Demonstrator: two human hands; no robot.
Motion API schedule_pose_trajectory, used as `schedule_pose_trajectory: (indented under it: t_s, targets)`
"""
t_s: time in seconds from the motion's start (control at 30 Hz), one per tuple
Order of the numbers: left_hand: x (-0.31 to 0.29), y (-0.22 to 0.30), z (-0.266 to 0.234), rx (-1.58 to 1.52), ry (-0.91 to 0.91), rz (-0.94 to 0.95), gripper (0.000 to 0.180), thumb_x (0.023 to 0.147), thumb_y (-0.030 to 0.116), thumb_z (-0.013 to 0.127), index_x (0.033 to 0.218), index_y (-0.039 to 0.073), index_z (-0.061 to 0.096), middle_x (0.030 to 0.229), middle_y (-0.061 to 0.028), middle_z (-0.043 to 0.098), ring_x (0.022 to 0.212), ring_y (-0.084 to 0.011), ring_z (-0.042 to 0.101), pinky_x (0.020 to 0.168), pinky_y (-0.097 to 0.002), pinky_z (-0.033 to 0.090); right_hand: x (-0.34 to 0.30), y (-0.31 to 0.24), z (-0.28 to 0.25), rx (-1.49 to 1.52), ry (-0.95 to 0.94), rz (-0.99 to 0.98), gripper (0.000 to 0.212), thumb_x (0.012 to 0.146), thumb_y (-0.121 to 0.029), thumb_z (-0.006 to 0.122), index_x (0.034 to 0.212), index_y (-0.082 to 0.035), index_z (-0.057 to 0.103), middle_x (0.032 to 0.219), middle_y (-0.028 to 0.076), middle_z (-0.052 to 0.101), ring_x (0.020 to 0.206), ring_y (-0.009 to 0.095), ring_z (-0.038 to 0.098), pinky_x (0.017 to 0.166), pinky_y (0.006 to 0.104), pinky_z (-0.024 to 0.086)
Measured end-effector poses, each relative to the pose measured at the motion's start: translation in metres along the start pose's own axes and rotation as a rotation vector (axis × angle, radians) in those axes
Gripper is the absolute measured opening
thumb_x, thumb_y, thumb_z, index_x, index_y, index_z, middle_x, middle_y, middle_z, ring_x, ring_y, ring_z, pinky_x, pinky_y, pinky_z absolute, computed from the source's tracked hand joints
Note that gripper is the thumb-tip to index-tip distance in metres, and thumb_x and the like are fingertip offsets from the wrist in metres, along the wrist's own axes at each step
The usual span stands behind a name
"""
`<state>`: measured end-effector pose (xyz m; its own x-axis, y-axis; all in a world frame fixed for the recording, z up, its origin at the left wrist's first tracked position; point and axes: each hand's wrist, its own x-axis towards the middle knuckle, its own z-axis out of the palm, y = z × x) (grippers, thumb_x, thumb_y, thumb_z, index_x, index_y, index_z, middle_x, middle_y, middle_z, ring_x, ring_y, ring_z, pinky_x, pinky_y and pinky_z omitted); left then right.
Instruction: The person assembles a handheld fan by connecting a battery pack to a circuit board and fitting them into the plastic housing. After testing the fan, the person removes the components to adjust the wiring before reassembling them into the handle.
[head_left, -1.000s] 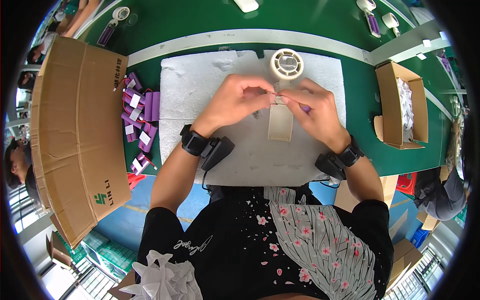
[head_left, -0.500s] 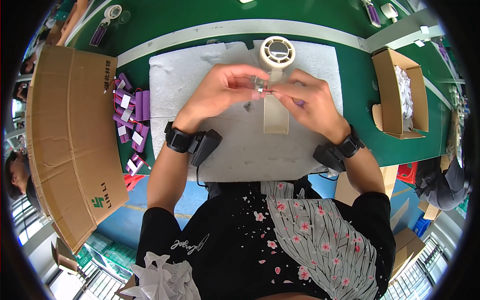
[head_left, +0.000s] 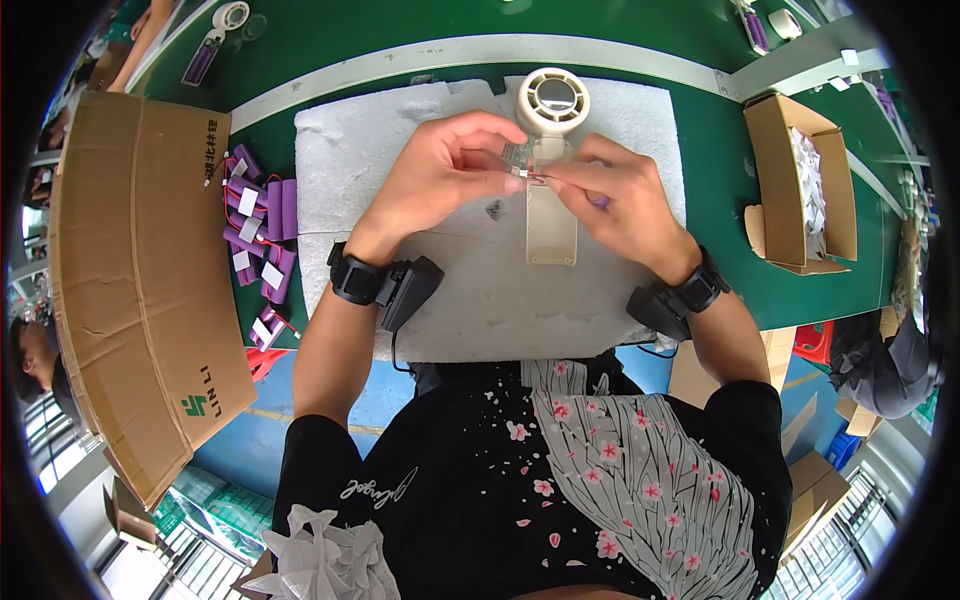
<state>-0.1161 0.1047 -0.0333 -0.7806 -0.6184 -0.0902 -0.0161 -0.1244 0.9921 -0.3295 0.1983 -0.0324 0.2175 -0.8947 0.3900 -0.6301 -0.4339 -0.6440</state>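
Observation:
My left hand [head_left: 432,170] pinches a small clear part [head_left: 514,155] between thumb and fingers. A white plug [head_left: 523,173] sits at the part's lower edge; whether it is seated in it I cannot tell. Thin red and dark wires [head_left: 537,177] run from the plug into the closed fingertips of my right hand [head_left: 632,200]. A bit of purple, like a battery pack [head_left: 600,201], shows under the right hand, mostly hidden. Beneath both hands lies a cream handheld fan [head_left: 553,100], its round head away from me and its long open handle shell [head_left: 551,235] toward me.
A white foam slab [head_left: 460,310] lies under the work on the green table [head_left: 700,130]. Purple battery packs [head_left: 270,215] are heaped left, beside a large cardboard box [head_left: 150,270]. At the right stands an open carton [head_left: 760,150] of white paper pieces. More fan parts [head_left: 208,55] lie farther back.
Both hands stay close together over the fan and have risen very slightly in the picture. The clear part has tilted a little in my left fingers. Otherwise the scene is the same.

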Motion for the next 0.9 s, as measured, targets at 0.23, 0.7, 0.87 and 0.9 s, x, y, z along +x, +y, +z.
schedule_pose_trajectory:
  t_s: [0.23, 0.7, 0.87, 0.9]
  targets:
    - [0.000, -0.002, 0.001, 0.075, 0.036, 0.006, 0.030, 0.080, -0.004, 0.072, 0.106, 0.002, 0.058, 0.100, -0.0058, 0.068, 0.085, -0.0117, 0.065, 0.078, -0.0254, 0.054, 0.000, -0.002, 0.000, 0.016, 0.029, -0.009, 0.014, 0.080, 0.000, 0.069, 0.093, -0.004, 0.073, 0.074, 0.007, 0.058, 0.056, 0.017, 0.055, 0.051, 0.0285, 0.045]
    - [-0.001, -0.006, 0.012, 0.120, 0.088, 0.071, 0.035, 0.082, -0.002, 0.069, 0.116, 0.003, 0.066, 0.095, -0.0041, 0.069, 0.083, -0.0091, 0.065, 0.074, -0.0225, 0.053, 0.001, 0.002, 0.001, 0.046, -0.018, -0.044, 0.009, 0.081, -0.003, 0.070, 0.090, -0.003, 0.071, 0.074, 0.007, 0.058, 0.056, 0.016, 0.055, 0.049, 0.0272, 0.043]
    - [0.003, -0.007, 0.018, 0.317, 0.100, 0.236, 0.039, 0.079, -0.003, 0.067, 0.117, 0.005, 0.066, 0.093, -0.0047, 0.070, 0.082, -0.0109, 0.067, 0.074, -0.0240, 0.054, -0.001, -0.006, 0.004, 0.110, 0.043, 0.162, 0.022, 0.080, -0.005, 0.073, 0.099, -0.003, 0.062, 0.076, 0.007, 0.059, 0.057, 0.013, 0.054, 0.050, 0.0267, 0.044]
    - [0.002, -0.007, 0.019, 0.381, 0.108, 0.282, 0.040, 0.078, -0.004, 0.067, 0.117, 0.005, 0.066, 0.093, -0.0050, 0.071, 0.081, -0.0115, 0.067, 0.074, -0.0245, 0.054, 0.000, -0.007, 0.005, 0.111, 0.042, 0.163, 0.022, 0.080, -0.005, 0.073, 0.099, -0.003, 0.062, 0.076, 0.007, 0.059, 0.057, 0.013, 0.054, 0.050, 0.0267, 0.044]
